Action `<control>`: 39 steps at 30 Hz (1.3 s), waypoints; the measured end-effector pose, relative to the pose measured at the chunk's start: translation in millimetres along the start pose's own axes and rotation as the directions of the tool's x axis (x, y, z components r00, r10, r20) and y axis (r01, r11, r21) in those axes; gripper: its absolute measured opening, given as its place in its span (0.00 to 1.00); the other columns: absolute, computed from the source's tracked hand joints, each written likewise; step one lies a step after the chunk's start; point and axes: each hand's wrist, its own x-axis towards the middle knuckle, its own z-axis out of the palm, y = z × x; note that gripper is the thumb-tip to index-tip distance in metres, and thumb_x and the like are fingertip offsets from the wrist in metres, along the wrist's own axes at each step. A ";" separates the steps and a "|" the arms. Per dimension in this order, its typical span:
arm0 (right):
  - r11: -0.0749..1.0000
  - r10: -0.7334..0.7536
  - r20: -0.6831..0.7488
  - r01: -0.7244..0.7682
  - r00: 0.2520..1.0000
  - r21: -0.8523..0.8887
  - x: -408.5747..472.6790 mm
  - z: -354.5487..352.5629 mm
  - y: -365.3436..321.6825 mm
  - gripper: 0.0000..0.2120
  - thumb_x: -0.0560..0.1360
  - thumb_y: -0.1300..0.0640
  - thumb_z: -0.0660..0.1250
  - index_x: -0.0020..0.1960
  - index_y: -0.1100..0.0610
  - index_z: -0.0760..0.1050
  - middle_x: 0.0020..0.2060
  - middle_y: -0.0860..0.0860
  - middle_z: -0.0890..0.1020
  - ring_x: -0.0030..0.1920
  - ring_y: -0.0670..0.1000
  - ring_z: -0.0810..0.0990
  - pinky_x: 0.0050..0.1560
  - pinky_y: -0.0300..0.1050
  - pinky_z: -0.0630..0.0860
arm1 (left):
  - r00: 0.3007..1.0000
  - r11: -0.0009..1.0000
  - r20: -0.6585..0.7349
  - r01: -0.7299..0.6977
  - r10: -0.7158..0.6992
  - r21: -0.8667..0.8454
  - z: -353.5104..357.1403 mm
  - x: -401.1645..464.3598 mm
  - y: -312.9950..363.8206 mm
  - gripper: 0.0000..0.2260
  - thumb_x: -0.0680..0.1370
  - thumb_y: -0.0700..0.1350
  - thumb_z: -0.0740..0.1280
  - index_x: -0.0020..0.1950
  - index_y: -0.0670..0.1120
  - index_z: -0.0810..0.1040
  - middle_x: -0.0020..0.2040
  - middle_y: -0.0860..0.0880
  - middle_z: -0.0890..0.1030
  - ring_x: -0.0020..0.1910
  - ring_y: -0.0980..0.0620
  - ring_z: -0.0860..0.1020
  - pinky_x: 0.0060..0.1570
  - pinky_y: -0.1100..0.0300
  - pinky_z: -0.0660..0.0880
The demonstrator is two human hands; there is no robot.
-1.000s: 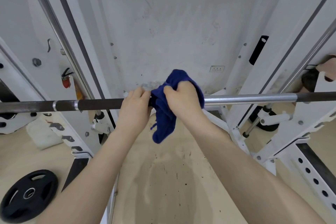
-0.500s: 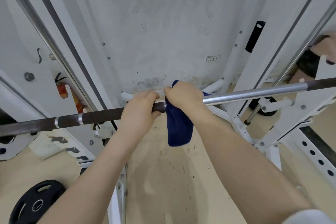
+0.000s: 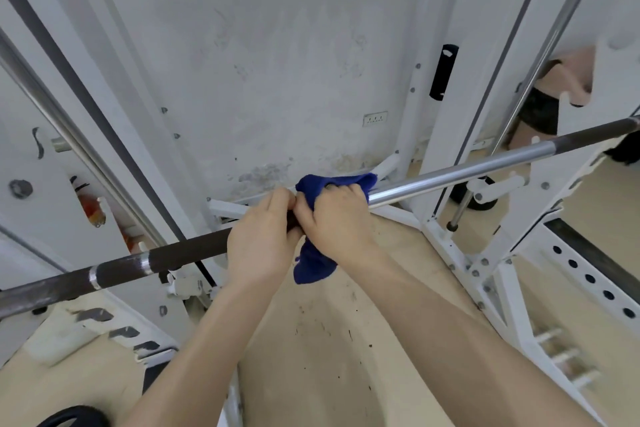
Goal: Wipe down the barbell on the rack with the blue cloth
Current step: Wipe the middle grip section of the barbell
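The barbell [image 3: 450,175] runs across the view on the white rack [image 3: 460,135], dark and knurled on the left, shiny silver on the right. The blue cloth [image 3: 313,262] is wrapped over the bar near its middle, one end bunched above the bar and the other hanging below. My right hand [image 3: 334,215] grips the cloth around the bar. My left hand [image 3: 259,236] grips the bare dark bar right beside it, the two hands touching.
White rack uprights with hole rows stand on both sides, with chrome guide rods [image 3: 69,135] slanting on either side. A black weight plate [image 3: 74,418] lies on the floor at the lower left. A person [image 3: 561,90] stands at the far right. Beige floor lies below.
The cloth has bunched up higher over the bar under my right hand. The two hands have drawn together until they touch. The view has tilted, so the bar slants more.
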 end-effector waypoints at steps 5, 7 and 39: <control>0.975 0.203 0.292 -0.220 0.935 0.026 35.5 -19.2 28.5 0.16 0.77 0.51 0.53 0.34 0.56 0.66 0.36 0.55 0.76 0.41 0.58 0.75 0.42 0.46 0.67 | 0.999 1.000 0.037 -0.023 0.023 0.014 -1.6 -0.3 -1.2 0.09 0.75 0.46 0.66 0.45 0.48 0.65 0.40 0.51 0.74 0.38 0.48 0.72 0.35 0.52 0.71; 0.948 0.284 0.376 -0.318 0.882 0.030 47.8 -19.8 33.0 0.14 0.76 0.53 0.54 0.31 0.53 0.60 0.38 0.53 0.72 0.42 0.56 0.71 0.44 0.45 0.67 | 0.999 1.000 0.027 -0.026 0.026 0.001 -1.8 -0.1 -1.3 0.08 0.75 0.45 0.66 0.45 0.46 0.67 0.39 0.51 0.73 0.37 0.48 0.72 0.35 0.52 0.71; 0.934 -0.358 -0.053 0.356 0.932 -0.038 -6.7 -22.3 111.9 0.14 0.70 0.53 0.53 0.30 0.54 0.73 0.25 0.50 0.77 0.28 0.54 0.77 0.37 0.45 0.67 | 0.945 0.993 -0.323 0.006 -0.045 -0.121 52.2 -3.1 113.4 0.14 0.74 0.40 0.56 0.55 0.43 0.77 0.50 0.50 0.79 0.48 0.53 0.74 0.48 0.64 0.68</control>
